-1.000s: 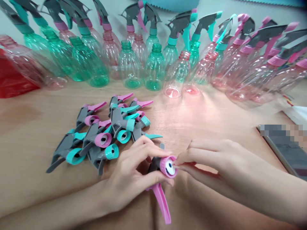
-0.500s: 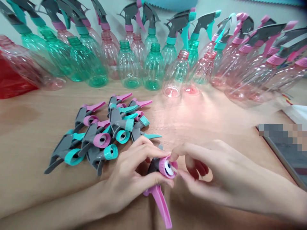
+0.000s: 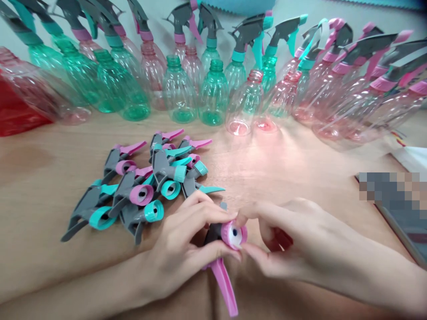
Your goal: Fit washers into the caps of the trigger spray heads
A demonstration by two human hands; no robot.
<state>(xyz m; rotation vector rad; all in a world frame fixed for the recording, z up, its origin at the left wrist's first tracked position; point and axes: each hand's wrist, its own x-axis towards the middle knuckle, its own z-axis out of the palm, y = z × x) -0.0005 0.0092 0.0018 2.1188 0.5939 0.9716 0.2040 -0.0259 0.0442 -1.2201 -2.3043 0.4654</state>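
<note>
My left hand (image 3: 187,249) is wrapped round a grey spray-trigger head (image 3: 223,249) with a pink collar and a pink lever that hangs down toward me. My right hand (image 3: 287,240) pinches the rim of that pink collar (image 3: 234,234) with thumb and forefinger, its other fingers curled. The collar's open end with a white insert faces me. A pile of grey trigger heads (image 3: 143,182) with pink and teal collars lies on the wooden table (image 3: 300,169) just left of my hands.
Rows of teal and pink plastic bottles (image 3: 213,93) stand along the back, some fitted with trigger heads, some open. A red bag (image 3: 16,111) lies at the far left. A dark flat object (image 3: 400,213) sits at the right edge.
My right hand's fingers have shifted from pressing into the collar's opening to pinching its rim, curling in more. The trigger head has turned slightly. The pile has not moved.
</note>
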